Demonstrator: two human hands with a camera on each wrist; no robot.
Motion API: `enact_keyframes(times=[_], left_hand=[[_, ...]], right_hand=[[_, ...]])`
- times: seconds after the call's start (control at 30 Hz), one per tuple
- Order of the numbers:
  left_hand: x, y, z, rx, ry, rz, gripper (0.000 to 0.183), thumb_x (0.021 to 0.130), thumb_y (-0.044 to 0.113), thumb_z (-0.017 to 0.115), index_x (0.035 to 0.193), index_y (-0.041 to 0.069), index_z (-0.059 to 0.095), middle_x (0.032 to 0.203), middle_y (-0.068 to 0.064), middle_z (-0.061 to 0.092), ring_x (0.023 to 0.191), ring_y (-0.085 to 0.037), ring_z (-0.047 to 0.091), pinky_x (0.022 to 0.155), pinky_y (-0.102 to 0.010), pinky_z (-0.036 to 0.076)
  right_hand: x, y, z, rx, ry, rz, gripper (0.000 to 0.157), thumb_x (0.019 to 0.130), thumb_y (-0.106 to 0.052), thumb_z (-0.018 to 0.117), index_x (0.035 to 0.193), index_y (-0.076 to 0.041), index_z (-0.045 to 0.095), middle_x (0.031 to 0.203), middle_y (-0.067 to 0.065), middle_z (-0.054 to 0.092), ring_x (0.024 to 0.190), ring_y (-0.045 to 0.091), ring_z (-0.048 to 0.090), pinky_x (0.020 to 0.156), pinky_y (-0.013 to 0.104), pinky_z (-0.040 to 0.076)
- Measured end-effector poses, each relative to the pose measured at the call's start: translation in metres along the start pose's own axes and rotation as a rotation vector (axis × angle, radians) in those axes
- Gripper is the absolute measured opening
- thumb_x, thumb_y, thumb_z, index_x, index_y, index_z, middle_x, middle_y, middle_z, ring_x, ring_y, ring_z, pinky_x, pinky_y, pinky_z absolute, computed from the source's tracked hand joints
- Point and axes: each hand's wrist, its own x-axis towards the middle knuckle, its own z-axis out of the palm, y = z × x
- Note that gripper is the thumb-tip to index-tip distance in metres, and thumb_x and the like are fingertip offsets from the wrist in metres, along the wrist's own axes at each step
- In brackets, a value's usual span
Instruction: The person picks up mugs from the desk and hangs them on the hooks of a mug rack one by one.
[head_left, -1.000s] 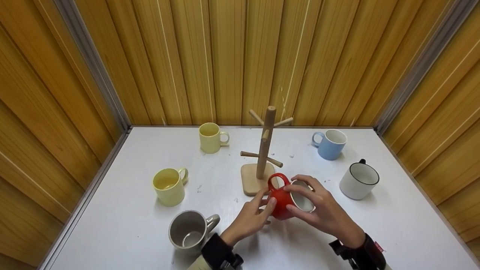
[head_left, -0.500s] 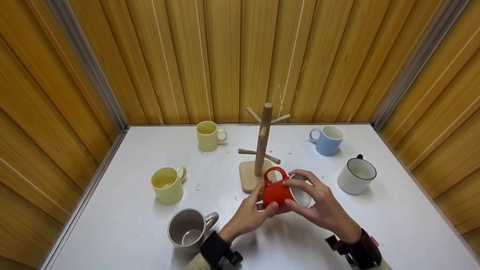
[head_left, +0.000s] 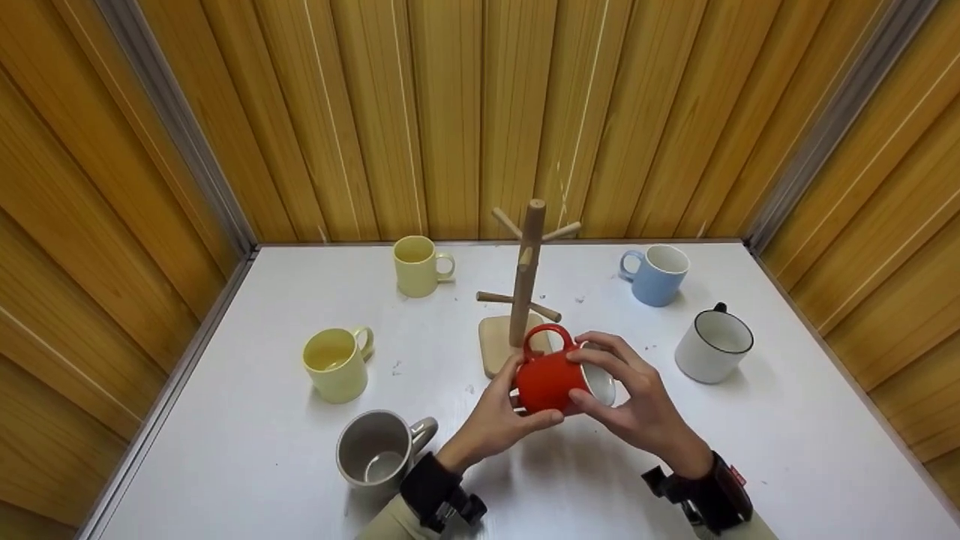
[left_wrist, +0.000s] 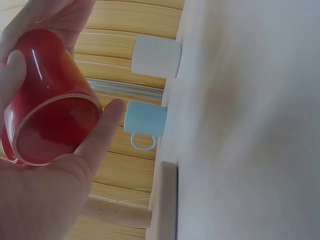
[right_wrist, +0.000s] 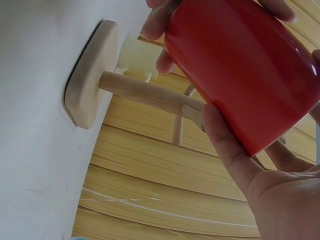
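A red mug [head_left: 551,381] with a white inside is held on its side above the table, handle upward and mouth toward the right. My left hand [head_left: 495,421] grips its base end, thumb along the lower side. At the rim end my right hand [head_left: 637,397] holds it, fingers over the top and thumb on the near side. The left wrist view shows the underside of the mug [left_wrist: 57,131] facing that camera. Just behind the mug stands a wooden mug tree [head_left: 527,277] with bare pegs; the red handle overlaps its base [head_left: 495,349] in the head view.
Two yellow mugs [head_left: 335,365] stand on the left, one farther back. A grey mug [head_left: 375,454] sits close to my left wrist. On the right are a blue mug [head_left: 658,277] and a white mug [head_left: 712,349] with a black rim. Wood-patterned walls enclose the white table [head_left: 247,420].
The red mug has shifted a little left and upward in the head view, showing more of its side. My left thumb has slid lower along it, and both hands have moved with it.
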Motion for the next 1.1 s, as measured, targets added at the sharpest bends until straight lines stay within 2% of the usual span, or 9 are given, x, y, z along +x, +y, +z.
enact_keyframes(times=[0.13, 0.23, 0.43, 0.63, 0.87, 1.1], left_hand=[[0.0018, 0.0006, 0.0012, -0.016, 0.021, 0.021, 0.086, 0.081, 0.021, 0.089, 0.151, 0.015, 0.040, 0.134, -0.004, 0.057, 0.111, -0.026, 0.068, 0.090, -0.036, 0.059], [0.0022, -0.0012, 0.0021, -0.019, 0.049, 0.048, 0.081, 0.081, 0.020, 0.090, 0.149, 0.017, 0.045, 0.133, -0.004, 0.059, 0.109, -0.026, 0.070, 0.089, -0.036, 0.059], [0.0004, -0.0050, 0.0033, -0.033, 0.088, 0.066, 0.078, 0.081, 0.020, 0.090, 0.147, 0.023, 0.048, 0.133, -0.005, 0.062, 0.108, -0.026, 0.071, 0.088, -0.038, 0.060], [0.0008, -0.0061, 0.0049, -0.009, 0.117, 0.062, 0.079, 0.082, 0.022, 0.089, 0.149, 0.020, 0.048, 0.132, -0.005, 0.065, 0.107, -0.024, 0.072, 0.087, -0.037, 0.060], [0.0027, -0.0064, 0.0043, 0.043, 0.143, 0.086, 0.079, 0.082, 0.022, 0.089, 0.149, 0.014, 0.049, 0.132, -0.011, 0.066, 0.103, -0.025, 0.073, 0.084, -0.036, 0.061], [0.0019, -0.0069, 0.0037, 0.056, 0.143, 0.084, 0.080, 0.081, 0.025, 0.090, 0.150, 0.018, 0.049, 0.132, -0.007, 0.067, 0.099, -0.022, 0.073, 0.082, -0.035, 0.061]], right_hand=[[-0.0015, 0.0038, 0.0005, 0.012, 0.015, 0.015, 0.056, 0.074, 0.000, 0.088, 0.125, -0.013, 0.069, 0.132, 0.016, 0.062, 0.110, 0.027, 0.066, 0.084, 0.028, 0.059], [-0.0027, 0.0038, 0.0004, 0.034, 0.009, 0.049, 0.056, 0.076, 0.000, 0.087, 0.127, -0.013, 0.068, 0.133, 0.015, 0.062, 0.110, 0.026, 0.067, 0.079, 0.035, 0.062], [-0.0040, 0.0027, 0.0001, 0.093, -0.029, 0.131, 0.053, 0.085, -0.006, 0.082, 0.133, -0.019, 0.064, 0.140, 0.008, 0.059, 0.114, 0.022, 0.066, 0.079, 0.033, 0.061], [-0.0059, 0.0066, 0.0003, 0.122, -0.012, 0.133, 0.058, 0.085, -0.004, 0.081, 0.138, -0.017, 0.060, 0.143, 0.004, 0.058, 0.120, 0.020, 0.063, 0.078, 0.032, 0.061], [-0.0070, 0.0091, -0.0030, 0.069, -0.030, 0.167, 0.066, 0.083, -0.006, 0.083, 0.143, -0.014, 0.056, 0.140, 0.005, 0.061, 0.107, 0.020, 0.066, 0.069, 0.036, 0.062], [-0.0076, 0.0086, -0.0084, 0.042, -0.093, 0.221, 0.065, 0.087, -0.016, 0.083, 0.145, -0.020, 0.054, 0.140, 0.000, 0.060, 0.102, 0.020, 0.068, 0.071, 0.033, 0.062]])
